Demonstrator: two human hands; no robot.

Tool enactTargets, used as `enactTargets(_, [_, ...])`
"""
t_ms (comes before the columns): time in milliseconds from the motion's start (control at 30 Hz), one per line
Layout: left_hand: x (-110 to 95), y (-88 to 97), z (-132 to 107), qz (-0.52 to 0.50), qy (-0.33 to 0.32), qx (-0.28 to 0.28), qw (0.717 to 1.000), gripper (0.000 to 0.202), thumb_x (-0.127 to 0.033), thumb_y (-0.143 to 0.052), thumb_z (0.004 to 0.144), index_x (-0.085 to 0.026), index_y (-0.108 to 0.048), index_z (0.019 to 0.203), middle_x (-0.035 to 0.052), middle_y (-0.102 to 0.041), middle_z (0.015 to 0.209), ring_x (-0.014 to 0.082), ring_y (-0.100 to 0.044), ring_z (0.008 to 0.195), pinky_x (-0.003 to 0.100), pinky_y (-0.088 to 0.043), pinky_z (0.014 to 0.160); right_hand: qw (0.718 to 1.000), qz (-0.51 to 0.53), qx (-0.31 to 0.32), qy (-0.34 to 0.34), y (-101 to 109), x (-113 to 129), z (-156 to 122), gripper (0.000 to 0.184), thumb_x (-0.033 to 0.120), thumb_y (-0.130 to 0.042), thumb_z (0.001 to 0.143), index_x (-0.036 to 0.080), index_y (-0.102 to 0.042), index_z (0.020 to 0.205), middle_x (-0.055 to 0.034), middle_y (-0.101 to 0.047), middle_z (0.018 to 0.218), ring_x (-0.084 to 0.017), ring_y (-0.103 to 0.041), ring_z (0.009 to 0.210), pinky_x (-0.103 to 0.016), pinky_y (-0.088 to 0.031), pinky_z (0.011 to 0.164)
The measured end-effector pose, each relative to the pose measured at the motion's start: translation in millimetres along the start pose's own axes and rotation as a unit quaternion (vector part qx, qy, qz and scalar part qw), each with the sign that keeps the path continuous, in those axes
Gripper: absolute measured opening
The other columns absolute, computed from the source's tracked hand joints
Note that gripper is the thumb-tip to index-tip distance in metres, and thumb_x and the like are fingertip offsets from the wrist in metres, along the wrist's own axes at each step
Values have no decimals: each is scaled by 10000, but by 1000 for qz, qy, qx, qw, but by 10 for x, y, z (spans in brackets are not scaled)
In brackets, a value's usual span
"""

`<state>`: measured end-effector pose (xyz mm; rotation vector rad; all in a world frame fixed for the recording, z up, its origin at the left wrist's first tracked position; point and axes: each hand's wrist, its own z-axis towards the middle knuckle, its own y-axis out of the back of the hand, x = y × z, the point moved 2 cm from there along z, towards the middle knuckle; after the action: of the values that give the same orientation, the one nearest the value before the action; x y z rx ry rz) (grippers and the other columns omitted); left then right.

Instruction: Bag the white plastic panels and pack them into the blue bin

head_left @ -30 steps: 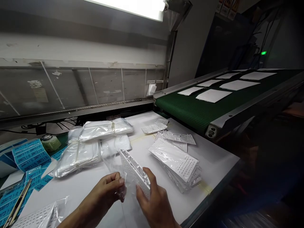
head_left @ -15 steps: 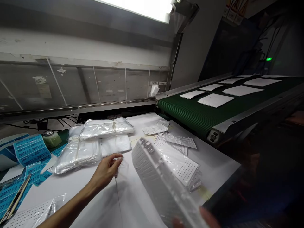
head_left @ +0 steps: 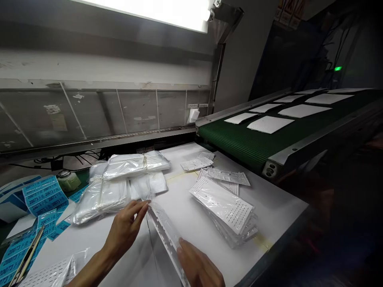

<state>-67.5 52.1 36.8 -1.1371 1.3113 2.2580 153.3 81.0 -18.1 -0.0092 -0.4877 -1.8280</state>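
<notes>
left hand (head_left: 124,229) pinching clear bag (head_left: 149,194) on white perforated panel (head_left: 165,235), right hand (head_left: 197,266) curled on its edge

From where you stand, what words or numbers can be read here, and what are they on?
"20073" on the blue labels, repeated many times.
Signs high up at the top right: too small to read.
White tags on the panel behind the bench: too small to read.
</notes>
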Motion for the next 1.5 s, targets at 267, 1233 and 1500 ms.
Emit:
enactTargets(267, [-48, -221, -235, -467, 225, -46, 854, 290, -390, -615, 819, -244, -641, 1069, 41, -617, 1138, 232, -576, 1087, 346, -490, 920, 992, -123, -32, 26, -226, 268, 103, 228, 221, -701, 716, 261, -626, 928, -92, -740, 859, -293, -706, 773, -392, -602, 590])
enactTargets(1233, [-239, 53, -100, -331, 21, 88, 939, 310, -331, -606, 844, -231, -562, 1134, 43, -680, 1096, 217, -618, 999, 240, -505, 782, 894, 204, 159, -367, -59, -396, 821, 509, 477, -597, 818, 267, -426, 1249, -75, -529, 1253, -246, -503, 1162, -378, -489, 923])
enactTargets(1500, [-296, 89, -94, -358, 54, 49, 931, 476, -357, -637, 815, -265, -448, 1242, 65, -627, 1211, 245, -575, 1106, 268, -501, 859, 855, 340, 157, -358, -306, -453, 985, 194, 390, -605, 841, 226, -606, 945, -2, -639, 884, -162, -601, 868, -268, -487, 787])
